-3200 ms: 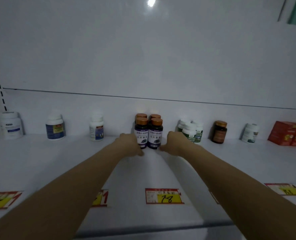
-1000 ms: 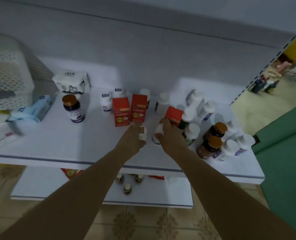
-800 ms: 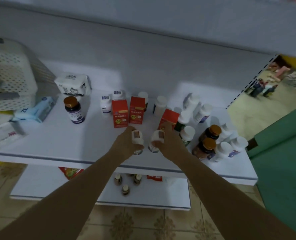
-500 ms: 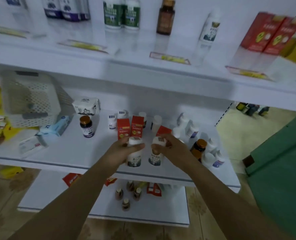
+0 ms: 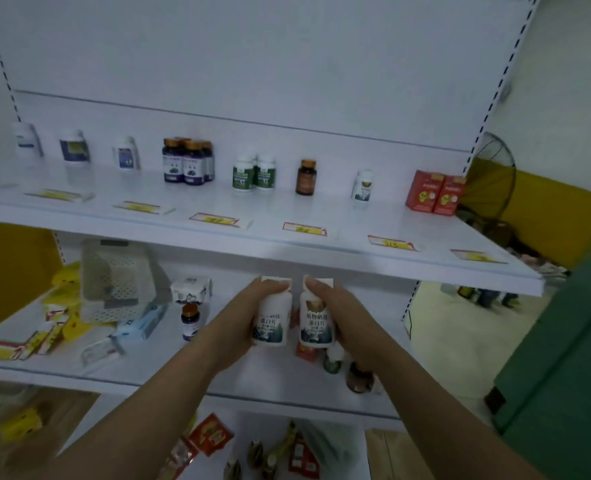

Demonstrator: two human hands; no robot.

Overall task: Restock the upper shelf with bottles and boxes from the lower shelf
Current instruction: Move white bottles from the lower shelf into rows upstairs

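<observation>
Between the two shelves, curled fingers (image 5: 268, 287) of the left hand (image 5: 238, 320) wrap a white bottle (image 5: 272, 318). The right hand (image 5: 347, 318) grips its twin bottle (image 5: 316, 320) just beside it. Both labels show mountains and the characters 蛋白片. They are held above the lower shelf (image 5: 148, 370), just below the upper shelf (image 5: 287, 211), whose yellow price tags (image 5: 304, 229) are too blurred to read.
</observation>
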